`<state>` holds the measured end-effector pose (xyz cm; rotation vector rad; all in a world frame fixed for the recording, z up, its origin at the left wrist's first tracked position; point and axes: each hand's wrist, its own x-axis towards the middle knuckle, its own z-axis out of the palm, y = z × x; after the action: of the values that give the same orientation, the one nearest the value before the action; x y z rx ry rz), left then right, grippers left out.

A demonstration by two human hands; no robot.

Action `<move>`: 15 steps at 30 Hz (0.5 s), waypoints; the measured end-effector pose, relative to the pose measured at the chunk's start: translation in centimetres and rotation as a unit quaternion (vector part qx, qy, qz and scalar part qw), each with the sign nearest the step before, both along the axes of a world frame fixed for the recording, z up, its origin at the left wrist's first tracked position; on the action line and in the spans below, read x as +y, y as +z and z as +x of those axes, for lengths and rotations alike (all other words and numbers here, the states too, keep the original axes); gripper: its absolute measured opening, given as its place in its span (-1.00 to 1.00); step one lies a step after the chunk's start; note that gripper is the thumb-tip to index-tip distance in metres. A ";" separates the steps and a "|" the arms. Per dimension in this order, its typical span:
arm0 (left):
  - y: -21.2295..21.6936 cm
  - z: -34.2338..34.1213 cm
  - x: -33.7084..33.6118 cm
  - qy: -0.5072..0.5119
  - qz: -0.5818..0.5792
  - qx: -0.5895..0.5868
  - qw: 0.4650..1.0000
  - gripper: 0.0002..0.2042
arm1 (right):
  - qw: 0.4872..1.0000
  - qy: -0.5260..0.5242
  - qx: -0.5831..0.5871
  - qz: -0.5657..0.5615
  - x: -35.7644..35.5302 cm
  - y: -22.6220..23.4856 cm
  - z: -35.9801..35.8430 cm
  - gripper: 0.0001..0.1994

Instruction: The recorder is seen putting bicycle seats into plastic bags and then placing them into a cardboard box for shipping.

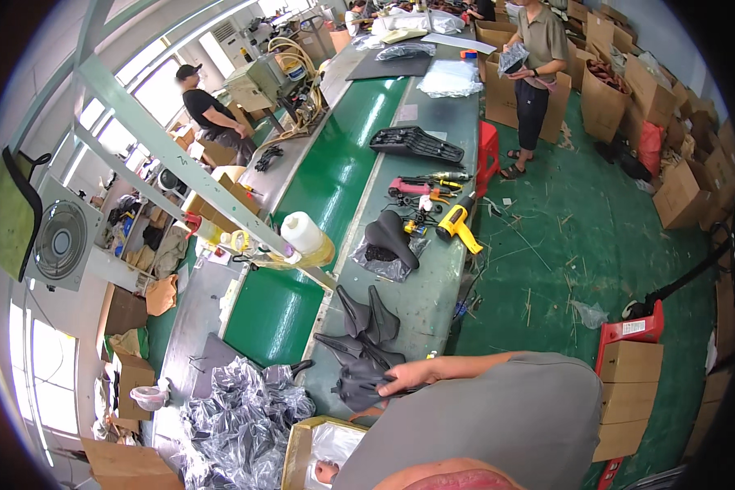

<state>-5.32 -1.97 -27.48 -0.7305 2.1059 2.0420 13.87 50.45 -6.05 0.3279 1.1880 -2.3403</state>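
Observation:
My right hand [407,378] reaches over the bench and closes on a dark bicycle saddle [358,389] at the near end of a small group. Just beyond it, more black saddles [369,317] lie on the bench with their narrow noses pointing various ways. Only a small part of my left hand [327,471] shows, at the lower edge inside an open carton [300,454] with white plastic in it; its fingers are mostly hidden. Left of the carton is a heap of saddles wrapped in clear plastic [241,420].
Farther up the bench lie a saddle on plastic [393,242], a yellow heat gun [461,225], a pink tool [408,187] and a long black part [416,145]. A green conveyor belt [335,163] runs alongside. A bottle [302,233] stands on a frame shelf. Two people stand farther off; cartons line the right.

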 end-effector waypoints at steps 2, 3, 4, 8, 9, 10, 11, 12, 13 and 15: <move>0.1 -0.2 0.0 0.048 -0.168 0.049 0.983 -0.86 | 0.995 0.011 0.019 0.098 -0.5 0.8 0.0 -0.53; 0.7 -0.7 0.9 0.049 -0.165 0.049 0.984 -0.86 | 0.993 0.015 0.002 0.119 0.3 1.4 -0.1 -0.52; 1.4 -1.4 1.8 -0.022 -0.166 0.060 0.984 -0.86 | 0.990 0.013 -0.018 0.139 0.6 1.7 0.0 -0.52; 9.3 -1.3 14.7 -0.244 -0.107 0.091 0.959 -0.83 | 0.984 -0.108 -0.021 0.139 2.1 1.5 0.2 -0.46; 13.3 0.1 18.8 -0.292 -0.066 0.087 0.950 -0.82 | 0.987 -0.126 -0.015 0.101 2.3 1.4 0.2 -0.50; 13.5 0.6 20.3 -0.351 -0.073 0.114 0.927 -0.83 | 0.987 -0.120 -0.010 0.103 2.1 1.9 -0.1 -0.50; 15.4 1.7 23.3 -0.407 -0.079 0.120 0.902 -0.83 | 0.991 -0.130 -0.018 0.004 2.0 1.9 -0.1 -0.54; 17.2 3.0 26.1 -0.448 -0.049 0.105 0.886 -0.82 | 0.985 -0.138 -0.027 -0.097 1.4 2.0 0.0 -0.57; 19.5 4.3 28.7 -0.503 -0.047 0.104 0.857 -0.83 | 0.984 -0.143 -0.028 -0.100 0.4 2.0 0.2 -0.57; 18.1 5.9 31.3 -0.548 0.032 0.094 0.830 -0.82 | 0.980 -0.113 -0.040 -0.158 -0.7 2.4 0.0 -0.64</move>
<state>0.63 29.33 -9.42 0.6343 1.7874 1.4741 13.88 49.77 -3.69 0.4590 0.7563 -2.6334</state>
